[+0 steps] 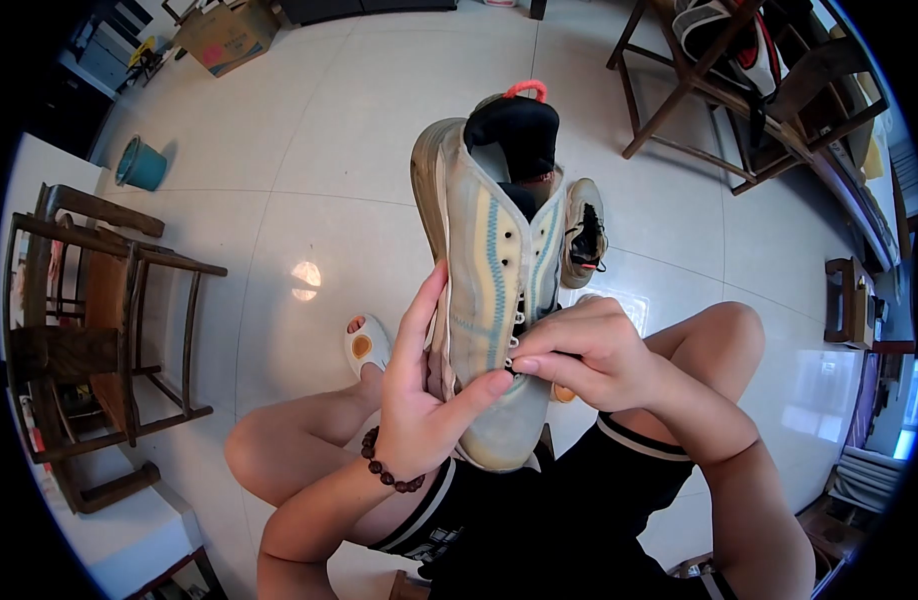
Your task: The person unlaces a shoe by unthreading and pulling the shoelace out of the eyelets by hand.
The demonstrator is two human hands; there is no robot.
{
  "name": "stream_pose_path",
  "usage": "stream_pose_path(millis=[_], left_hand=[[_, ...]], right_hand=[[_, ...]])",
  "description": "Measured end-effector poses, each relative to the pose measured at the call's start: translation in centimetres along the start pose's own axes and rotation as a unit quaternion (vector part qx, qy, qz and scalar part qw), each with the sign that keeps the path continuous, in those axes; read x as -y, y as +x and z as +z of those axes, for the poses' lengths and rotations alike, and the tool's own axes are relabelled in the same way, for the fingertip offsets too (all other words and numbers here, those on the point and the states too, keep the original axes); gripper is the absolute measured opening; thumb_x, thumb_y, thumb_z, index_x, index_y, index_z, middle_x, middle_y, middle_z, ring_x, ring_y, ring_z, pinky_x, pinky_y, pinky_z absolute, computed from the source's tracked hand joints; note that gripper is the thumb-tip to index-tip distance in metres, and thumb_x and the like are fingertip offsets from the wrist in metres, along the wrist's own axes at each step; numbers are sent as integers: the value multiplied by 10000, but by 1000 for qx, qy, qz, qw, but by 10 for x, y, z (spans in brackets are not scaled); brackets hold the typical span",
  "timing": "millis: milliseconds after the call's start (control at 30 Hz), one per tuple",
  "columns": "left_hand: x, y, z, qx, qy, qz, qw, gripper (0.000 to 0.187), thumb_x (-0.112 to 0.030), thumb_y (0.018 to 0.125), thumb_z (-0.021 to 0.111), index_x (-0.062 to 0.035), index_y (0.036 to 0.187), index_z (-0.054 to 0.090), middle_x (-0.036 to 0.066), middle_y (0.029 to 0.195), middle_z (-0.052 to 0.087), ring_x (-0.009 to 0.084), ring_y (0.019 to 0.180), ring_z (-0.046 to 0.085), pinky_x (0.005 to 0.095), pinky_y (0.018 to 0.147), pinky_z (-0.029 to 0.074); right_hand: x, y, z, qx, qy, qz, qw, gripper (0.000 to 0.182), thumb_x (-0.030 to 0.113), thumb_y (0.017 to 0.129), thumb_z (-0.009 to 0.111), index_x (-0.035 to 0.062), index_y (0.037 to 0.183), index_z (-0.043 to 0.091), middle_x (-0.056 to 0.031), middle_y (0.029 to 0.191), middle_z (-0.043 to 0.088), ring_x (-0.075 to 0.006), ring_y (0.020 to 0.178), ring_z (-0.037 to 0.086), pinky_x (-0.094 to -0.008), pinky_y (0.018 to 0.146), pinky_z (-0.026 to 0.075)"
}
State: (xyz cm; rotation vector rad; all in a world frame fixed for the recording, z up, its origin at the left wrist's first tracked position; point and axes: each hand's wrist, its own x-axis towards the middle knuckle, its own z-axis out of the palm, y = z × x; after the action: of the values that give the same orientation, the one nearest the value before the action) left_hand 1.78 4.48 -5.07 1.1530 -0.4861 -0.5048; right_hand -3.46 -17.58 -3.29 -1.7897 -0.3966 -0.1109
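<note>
A: What is being worked on?

B: A pale cream sneaker [489, 290] with blue stripes, black tongue and an orange heel loop, held upright over the lap. The left hand [419, 395] wraps its sole side, thumb across the toe. The right hand [584, 350] pinches narrowly at the eyelets, just right of the left thumb.

A: Which step?

B: Lacing at the lowest eyelets, I judge; next calls for a fine pull through the hole.

A: Anything beyond the hands?

B: A second sneaker [584, 235] lies on the floor past them.
</note>
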Motion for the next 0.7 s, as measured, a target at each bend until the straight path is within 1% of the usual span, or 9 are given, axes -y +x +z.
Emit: stream_pose_path(millis=[133,200,333,500,533,567,600,633,700], left_hand=[[1,-1,-1,-5,13,-6,1000,998,7,959,801,20,1718,152,176,1711,367,235,1527,453,395,1228,423],[1,-1,-3,11,22,-19,1000,980,40,964,779,18,1719,154,174,1709,370,233,1511,474,391,1214,444],[4,0,0,-10,-4,-24,1000,967,60,967,764,19,1718,156,173,1707,375,228,1493,497,385,1204,458],[8,2,-5,24,22,-98,995,956,73,976,744,35,1718,140,187,1695,386,219,1483,503,385,1214,443],[3,1,-1,25,24,-96,995,956,73,976,744,35,1718,140,187,1695,386,219,1483,503,385,1214,443],[-6,-1,6,22,27,-92,995,967,40,975,761,47,1714,137,193,1678,405,228,1476,509,391,1210,443],[-15,-3,12,19,31,-86,996,980,8,974,778,59,1710,133,199,1661,425,237,1469,515,396,1206,444],[-22,-10,17,21,34,-83,996,980,8,974,778,59,1710,133,199,1661,425,237,1469,515,396,1206,444],[-34,-29,26,7,95,-2,995,1032,-88,961,822,85,1699,123,220,1643,437,257,1461,521,406,1194,446]], right_hand=[[-2,0,2,-10,-11,-12,1000,116,71,1004,746,-22,1063,785,-157,899,794,-310,778,783,-351,710,602],[-3,-1,3,-11,-13,-15,1000,116,70,1004,746,-21,1063,785,-155,894,792,-310,772,781,-350,706,602],[-1,-1,2,-5,-19,11,1000,107,72,1005,740,-15,1054,778,-154,867,780,-307,737,767,-344,674,587],[-2,-2,8,-17,-67,31,997,95,78,998,731,-4,1038,758,-145,825,757,-302,693,745,-338,632,562],[4,-2,9,-20,-61,34,997,93,79,991,733,-2,1033,749,-138,810,748,-300,683,738,-338,623,558],[12,-1,7,-23,-56,36,998,92,79,983,734,0,1028,740,-132,794,738,-299,673,732,-338,613,553],[26,3,3,-17,-62,17,998,87,84,979,739,10,1022,725,-107,784,723,-294,654,716,-352,605,556],[38,2,1,-19,-64,13,998,87,84,979,739,10,1022,725,-107,784,723,-294,654,716,-352,605,556],[60,0,-1,34,-80,-77,993,112,71,976,740,-12,1047,715,-112,808,710,-299,654,706,-376,610,568]])
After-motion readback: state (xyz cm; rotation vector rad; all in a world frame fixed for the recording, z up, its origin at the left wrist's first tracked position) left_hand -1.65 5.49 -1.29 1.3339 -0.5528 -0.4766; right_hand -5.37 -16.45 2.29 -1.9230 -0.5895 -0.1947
